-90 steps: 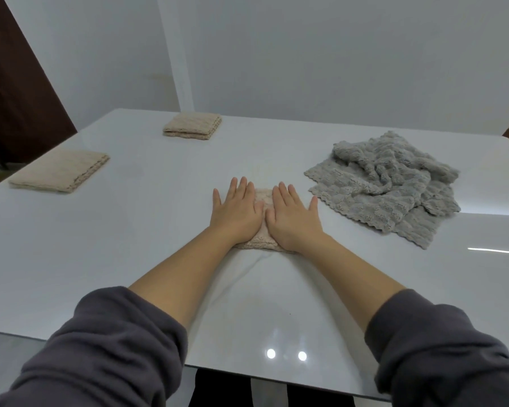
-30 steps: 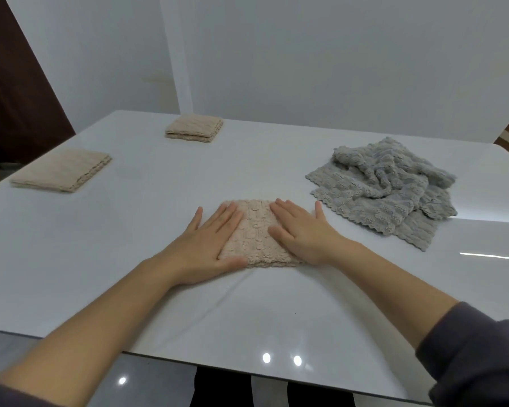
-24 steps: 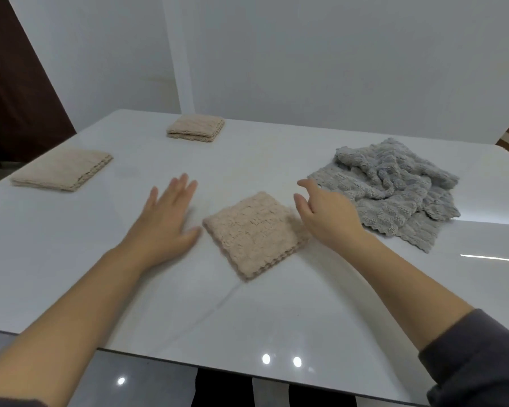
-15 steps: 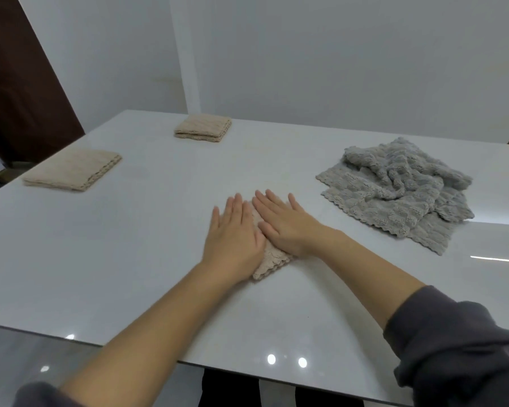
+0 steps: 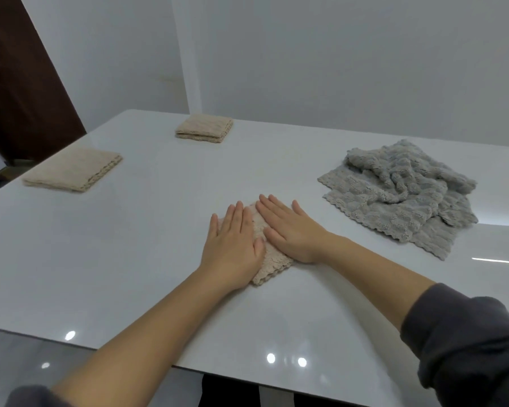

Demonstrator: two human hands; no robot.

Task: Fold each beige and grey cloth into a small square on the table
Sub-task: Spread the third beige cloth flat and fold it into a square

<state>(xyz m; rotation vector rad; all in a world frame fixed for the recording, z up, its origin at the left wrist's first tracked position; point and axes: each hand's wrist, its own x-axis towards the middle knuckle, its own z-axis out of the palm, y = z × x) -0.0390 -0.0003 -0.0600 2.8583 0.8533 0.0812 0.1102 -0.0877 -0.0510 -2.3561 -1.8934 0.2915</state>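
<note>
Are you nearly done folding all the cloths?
Not quite. Done: the left beige cloth and the far beige cloth lie folded on the table. In hand: the left hand and right hand press flat on a third beige cloth, folded small. To do: the grey pile lies crumpled, unfolded.

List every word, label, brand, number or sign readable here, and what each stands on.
None: no writing shows on the glossy white table, the crumpled grey knitted cloth, the near folded beige knitted cloth, the left folded beige cloth or the far folded beige cloth.
</note>
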